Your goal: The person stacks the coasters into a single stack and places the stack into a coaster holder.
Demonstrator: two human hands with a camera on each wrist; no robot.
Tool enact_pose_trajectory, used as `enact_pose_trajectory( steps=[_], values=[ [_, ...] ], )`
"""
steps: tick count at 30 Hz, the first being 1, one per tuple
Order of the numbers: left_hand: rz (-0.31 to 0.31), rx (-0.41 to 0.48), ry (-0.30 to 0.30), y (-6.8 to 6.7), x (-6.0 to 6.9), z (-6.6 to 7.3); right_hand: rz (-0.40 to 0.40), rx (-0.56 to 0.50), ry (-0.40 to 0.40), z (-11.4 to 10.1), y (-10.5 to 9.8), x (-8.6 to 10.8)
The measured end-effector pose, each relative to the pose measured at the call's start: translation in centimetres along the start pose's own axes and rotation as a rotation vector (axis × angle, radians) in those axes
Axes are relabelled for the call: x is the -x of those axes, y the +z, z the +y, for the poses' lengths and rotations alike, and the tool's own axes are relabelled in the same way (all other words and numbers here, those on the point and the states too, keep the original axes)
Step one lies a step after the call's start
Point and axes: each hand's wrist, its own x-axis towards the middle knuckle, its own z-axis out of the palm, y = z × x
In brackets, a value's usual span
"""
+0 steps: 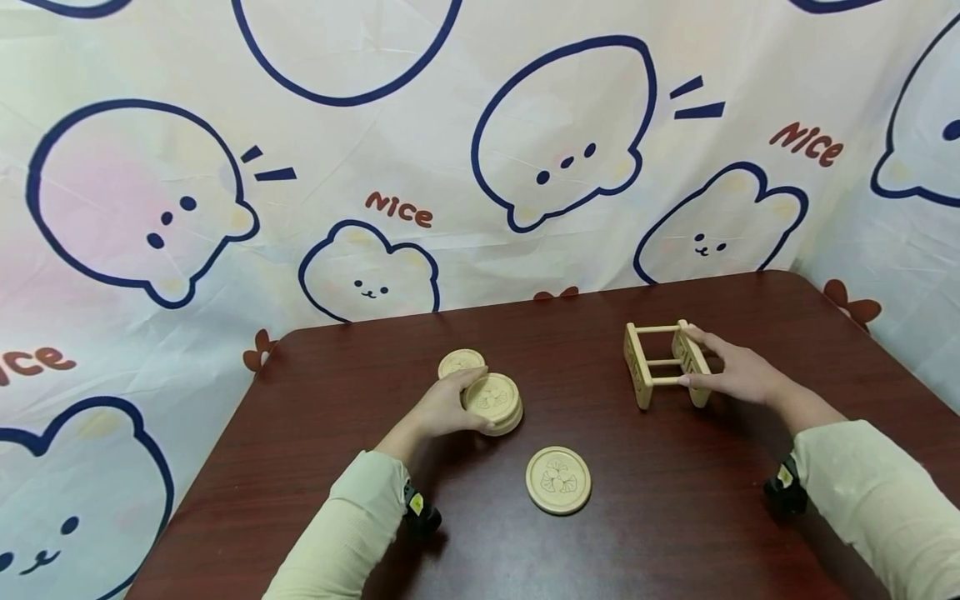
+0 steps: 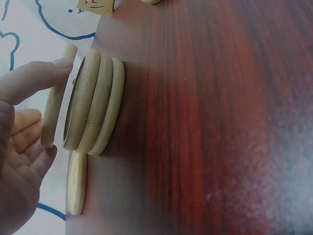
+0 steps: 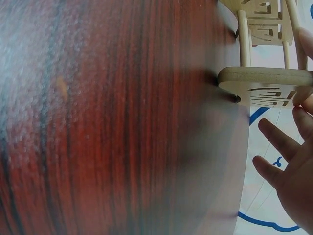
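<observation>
My left hand (image 1: 442, 406) pinches a round wooden coaster (image 2: 55, 107) by its edge between thumb and fingers. This coaster, carved on top with a leaf pattern, hovers just above a stack of coasters (image 2: 100, 105), with a narrow gap in the left wrist view. A single coaster (image 1: 459, 360) lies flat behind the stack, partly hidden by the hand. Another coaster (image 1: 558, 480) lies nearer to me. On the right, my right hand (image 1: 742, 375) grips the right side panel of a small wooden rack (image 1: 640, 367), which has cut-out sides joined by thin rods.
Everything stands on a dark reddish-brown table (image 1: 600, 550) with wood grain. A pale cloth (image 1: 465, 275) printed with cartoon bears hangs behind its far edge and along the sides. Each wrist carries a small black camera (image 1: 422, 508).
</observation>
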Motion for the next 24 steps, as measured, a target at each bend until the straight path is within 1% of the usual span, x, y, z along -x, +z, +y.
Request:
enact_pose_trajectory(
  steps=[6,13,24],
  values=[
    [-0.022,-0.019,0.006,0.26,-0.15,-0.12,-0.002,0.003,0.008,0.05,0.09,-0.02],
    [-0.031,-0.011,0.013,0.43,-0.28,-0.18,-0.004,0.006,0.013,0.07,0.08,-0.06],
    [-0.063,-0.014,-0.006,0.34,-0.31,-0.38,-0.006,0.003,0.008,0.04,0.05,-0.09]
  ],
)
